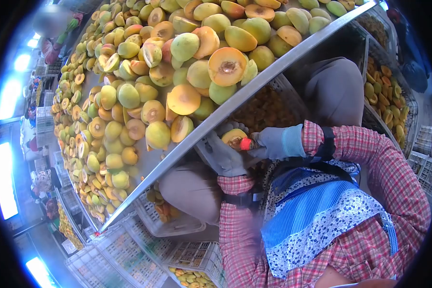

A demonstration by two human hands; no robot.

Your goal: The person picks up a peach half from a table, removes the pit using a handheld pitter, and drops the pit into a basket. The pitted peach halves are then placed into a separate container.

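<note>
My left hand (pixel 221 156), in a grey glove, is closed around a halved peach (pixel 234 138) whose orange cut face is turned up. My right hand (pixel 271 143), also gloved in grey with a blue cuff, grips a small tool with a red part (pixel 245 144) against that cut face. The tool's tip is hidden, so its exact kind does not show. Both hands are just below the metal edge (pixel 235 104) of a table heaped with peach halves (pixel 185 99). Beneath them sits a crate (pixel 288 93) holding dark orange-brown pieces.
Crates of peach halves stand at the right (pixel 386 98) and below the table (pixel 177 223). More plastic crates (pixel 125 249) are stacked at lower left. My knees (pixel 338 89) flank the crate under my hands. Another person (pixel 57 41) is at the table's far left.
</note>
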